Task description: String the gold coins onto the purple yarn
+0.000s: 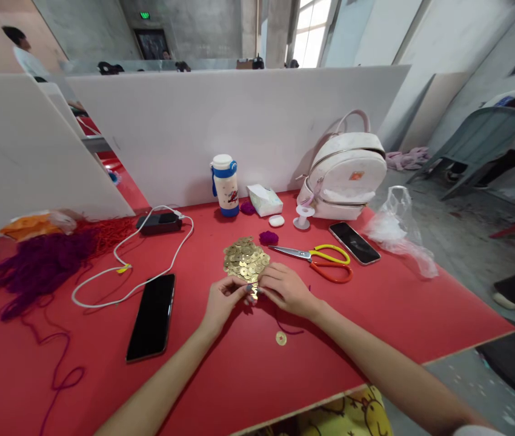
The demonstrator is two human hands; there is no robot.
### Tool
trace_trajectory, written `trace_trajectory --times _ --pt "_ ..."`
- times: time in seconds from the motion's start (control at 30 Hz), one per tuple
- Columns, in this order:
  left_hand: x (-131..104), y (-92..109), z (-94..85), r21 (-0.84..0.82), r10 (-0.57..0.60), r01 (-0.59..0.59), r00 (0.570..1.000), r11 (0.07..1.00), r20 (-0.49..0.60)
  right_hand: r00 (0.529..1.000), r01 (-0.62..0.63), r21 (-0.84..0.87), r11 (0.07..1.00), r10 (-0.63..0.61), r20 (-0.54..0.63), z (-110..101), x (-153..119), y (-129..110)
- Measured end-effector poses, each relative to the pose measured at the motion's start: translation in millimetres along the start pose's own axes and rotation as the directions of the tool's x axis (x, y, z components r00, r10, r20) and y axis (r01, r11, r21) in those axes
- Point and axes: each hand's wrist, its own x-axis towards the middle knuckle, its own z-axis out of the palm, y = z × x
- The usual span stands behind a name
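Both hands meet over the red table [221, 387], at the near edge of a pile of brass coins [245, 257]. My left hand [225, 303] pinches a thin dark purple cord between thumb and index finger. My right hand [287, 290] is closed on the same cord, its fingertips nearly touching the left ones. A tail of purple cord [291, 331] comes out below my right hand. One loose coin [281, 338] with a square hole lies nearer to me. Beyond my right hand are scissors [316, 257] with yellow and orange handles, and a small purple yarn ball [269, 238].
A phone [151, 318], white cable [123, 297], power bank [160, 223] and purple yarn heap [53, 260] lie left. Behind stand a bottle [225, 184], tissue pack [264, 200], spool [303, 217] and backpack [348, 175]. Right are another phone [355, 243] and a plastic bag [398, 233].
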Motion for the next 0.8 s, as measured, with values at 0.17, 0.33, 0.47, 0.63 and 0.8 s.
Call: trace_trajectory --times 0.17,0.33,0.47,0.63,0.8 --pt "-0.3 -3.7 -1.5 -0.008 0.036 -0.036 0.999 0.999 -0.029 0.998 0.028 -0.173 0.985 -0.039 -0.057 2.2 0.2 -6.6" --pt "2.1 -8.2 -2.5 0.249 0.165 -0.141 0.983 0.958 -0.078 0.991 0.103 -0.238 0.966 -0.119 -0.055 2.0 -1.5 -17.5" --pt "-0.3 -9.8 -2.6 0.546 0.326 -0.320 0.941 0.774 0.089 0.995 0.069 -0.112 0.991 -0.076 -0.066 5.3 -2.6 -16.3" --pt "-6.5 -6.3 -5.1 0.465 0.446 -0.555 0.832 0.689 0.332 0.959 -0.221 0.333 0.917 0.266 -0.095 10.1 -2.4 -7.6" --pt "-9.1 -2.7 -4.5 0.336 0.553 -0.557 0.825 0.760 0.116 0.933 -0.331 0.540 0.774 0.352 0.068 16.1 -3.0 -8.7"
